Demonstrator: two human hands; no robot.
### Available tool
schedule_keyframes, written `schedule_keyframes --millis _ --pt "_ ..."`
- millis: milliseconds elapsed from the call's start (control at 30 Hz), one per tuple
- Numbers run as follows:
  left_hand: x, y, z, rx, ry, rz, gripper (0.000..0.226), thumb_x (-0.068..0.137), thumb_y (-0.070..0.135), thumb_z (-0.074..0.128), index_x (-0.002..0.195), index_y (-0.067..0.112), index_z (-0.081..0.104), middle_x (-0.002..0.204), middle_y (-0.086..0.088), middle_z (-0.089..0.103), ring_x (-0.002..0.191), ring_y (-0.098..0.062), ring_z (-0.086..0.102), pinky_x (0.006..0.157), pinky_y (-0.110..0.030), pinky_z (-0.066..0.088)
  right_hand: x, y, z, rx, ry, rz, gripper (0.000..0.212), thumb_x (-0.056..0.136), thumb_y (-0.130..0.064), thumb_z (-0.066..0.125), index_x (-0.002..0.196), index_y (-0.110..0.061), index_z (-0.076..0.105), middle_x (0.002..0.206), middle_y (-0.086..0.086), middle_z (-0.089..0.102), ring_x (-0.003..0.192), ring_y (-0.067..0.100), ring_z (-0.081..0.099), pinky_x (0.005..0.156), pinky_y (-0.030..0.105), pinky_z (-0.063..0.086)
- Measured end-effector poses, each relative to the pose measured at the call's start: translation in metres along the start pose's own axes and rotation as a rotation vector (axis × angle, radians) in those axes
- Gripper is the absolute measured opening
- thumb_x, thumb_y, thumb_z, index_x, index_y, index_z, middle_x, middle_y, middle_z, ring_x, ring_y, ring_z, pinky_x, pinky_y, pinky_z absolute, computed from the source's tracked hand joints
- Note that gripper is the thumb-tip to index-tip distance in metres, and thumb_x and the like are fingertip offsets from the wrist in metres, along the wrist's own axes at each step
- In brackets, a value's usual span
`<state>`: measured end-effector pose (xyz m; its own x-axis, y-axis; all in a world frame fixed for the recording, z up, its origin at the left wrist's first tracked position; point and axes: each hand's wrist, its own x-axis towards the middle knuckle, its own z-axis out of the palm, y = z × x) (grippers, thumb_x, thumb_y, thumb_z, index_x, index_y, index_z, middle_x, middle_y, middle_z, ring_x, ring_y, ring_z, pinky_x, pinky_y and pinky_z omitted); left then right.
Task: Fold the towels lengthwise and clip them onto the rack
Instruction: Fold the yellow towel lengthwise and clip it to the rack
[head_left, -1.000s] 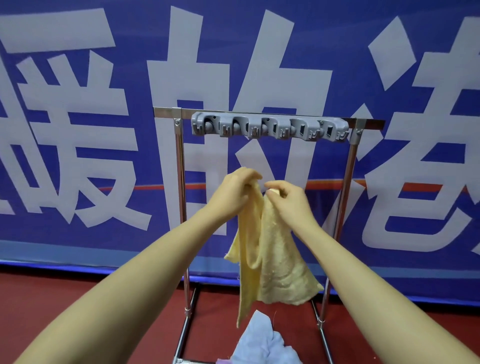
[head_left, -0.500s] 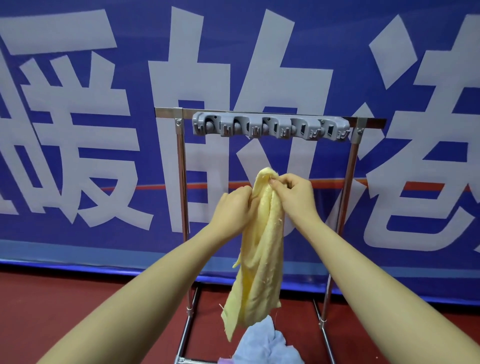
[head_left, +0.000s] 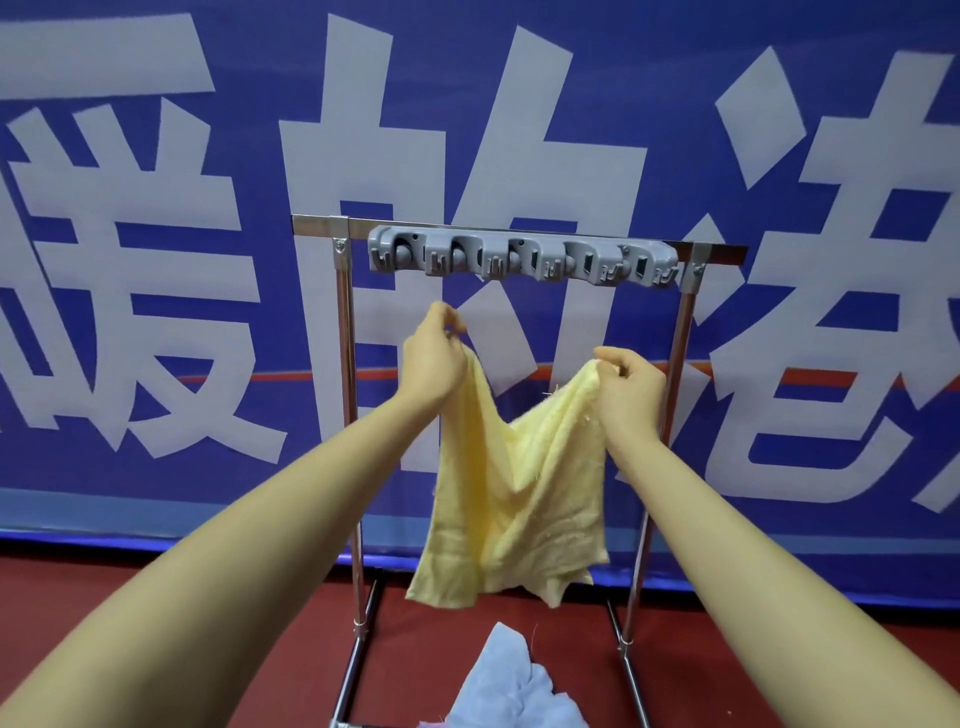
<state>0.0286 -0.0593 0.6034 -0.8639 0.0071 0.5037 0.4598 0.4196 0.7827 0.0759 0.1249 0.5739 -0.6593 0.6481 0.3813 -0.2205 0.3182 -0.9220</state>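
Red flooring (head_left: 156, 623) is lying underfoot, and on it, nearest the camera at the bottom edge, a pale blue towel (head_left: 511, 680) is sitting in a crumpled heap between the lower bars of the rack. Two bare forearms are reaching forward and up from the lower corners. Between them a yellow towel (head_left: 514, 499) is hanging in the air, sagging in a shallow V at its top edge, with its ragged lower edge dangling above the blue heap and clear of the floor. At the towel's upper left corner the left hand (head_left: 434, 356) is gripping the cloth, its fingers curled down over the edge. At the upper right corner the right hand (head_left: 631, 382) is pinching the cloth between thumb and bent fingers, held slightly lower than the left. Both hands are working well apart, in front of the metal rack (head_left: 340, 364) and below its top rail. Along that rail a grey clip strip (head_left: 522, 258) is sitting with a row of holders, none of them holding cloth. Behind everything a blue banner (head_left: 156, 493) with large white characters is covering the wall.
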Motion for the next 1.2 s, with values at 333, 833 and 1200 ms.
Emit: schedule_keyframes --millis 333,833,1200 --pt "0.013 -0.039 -0.023 0.008 0.149 -0.285 0.036 0.093 -0.006 0.038 0.115 0.005 0.065 0.122 -0.010 0.062 0.116 -0.025 0.054 0.099 -0.034 0.043 0.012 0.015 -0.016 -0.062 0.168 0.031 0.046 0.089 0.011 0.038 0.125 -0.010 0.059 0.121 0.004 0.056 0.110 0.017 0.052 0.099 0.029 0.044" --pt "0.013 -0.043 -0.018 0.551 -0.017 -0.258 0.014 0.092 0.004 0.049 0.105 0.001 0.053 0.121 -0.020 0.044 0.108 -0.035 0.045 0.098 -0.041 0.038 0.014 0.016 -0.019 -0.464 0.113 -0.005 0.039 0.091 0.003 0.044 0.127 -0.009 0.054 0.127 0.012 0.044 0.116 0.032 0.040 0.080 0.027 0.030" --pt "0.010 -0.051 -0.027 0.993 -0.014 0.016 0.011 0.089 0.003 0.052 0.089 0.005 0.063 0.097 -0.013 0.055 0.094 -0.028 0.049 0.090 -0.036 0.033 0.019 0.017 -0.022 -0.936 0.066 -0.314 0.016 0.088 -0.002 0.050 0.098 -0.011 0.057 0.109 0.010 0.054 0.104 0.027 0.046 0.092 0.037 0.030"
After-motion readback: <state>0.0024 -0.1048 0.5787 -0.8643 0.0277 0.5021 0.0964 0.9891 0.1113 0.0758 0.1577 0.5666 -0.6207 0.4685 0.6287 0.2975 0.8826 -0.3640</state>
